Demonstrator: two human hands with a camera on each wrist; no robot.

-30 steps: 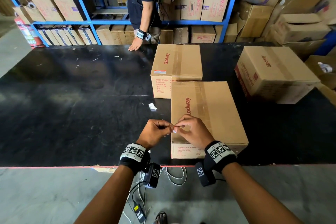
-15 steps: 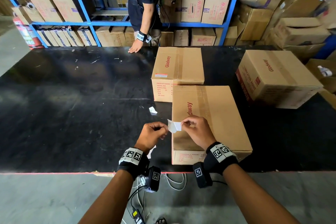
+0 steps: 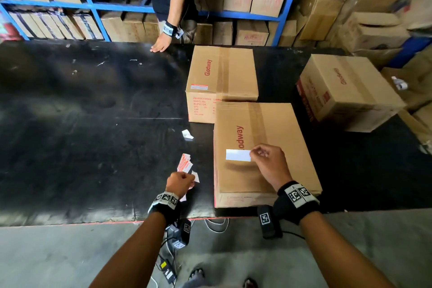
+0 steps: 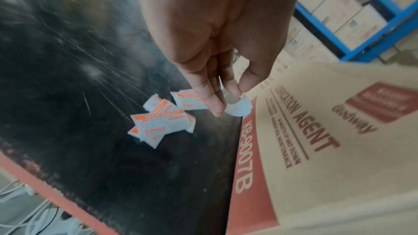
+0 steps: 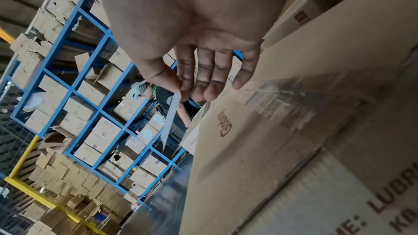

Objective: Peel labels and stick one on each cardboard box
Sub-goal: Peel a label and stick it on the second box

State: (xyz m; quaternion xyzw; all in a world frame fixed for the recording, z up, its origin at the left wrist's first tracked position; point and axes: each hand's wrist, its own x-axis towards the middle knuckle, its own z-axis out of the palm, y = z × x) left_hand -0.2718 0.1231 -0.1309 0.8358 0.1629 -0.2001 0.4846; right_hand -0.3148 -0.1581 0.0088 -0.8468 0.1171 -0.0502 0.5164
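My right hand (image 3: 265, 159) pinches a peeled white label (image 3: 238, 155) by its right end, a little above the top of the near cardboard box (image 3: 275, 170). In the right wrist view the label (image 5: 170, 117) hangs edge-on from thumb and forefinger. My left hand (image 3: 181, 181) is over the black table, left of that box, and pinches the curled white backing strip (image 4: 237, 106). A small pile of orange-and-white labels (image 3: 184, 165) (image 4: 161, 125) lies just beyond it. A second box (image 3: 222, 77) with a label on its near-left corner stands behind the near one. A third box (image 3: 346, 91) sits to the right.
The black table (image 3: 81, 124) stretches left, with a white paper scrap (image 3: 187, 134) on it. Another person (image 3: 163, 42) rests a hand on the far edge. Blue shelving (image 3: 98, 7) full of boxes stands behind, and loose boxes are piled at the right. Cables hang below the table's front edge.
The label came off its backing as my hands parted. My right hand carried it right over the near box; my left hand dropped left and down to the table with the backing.
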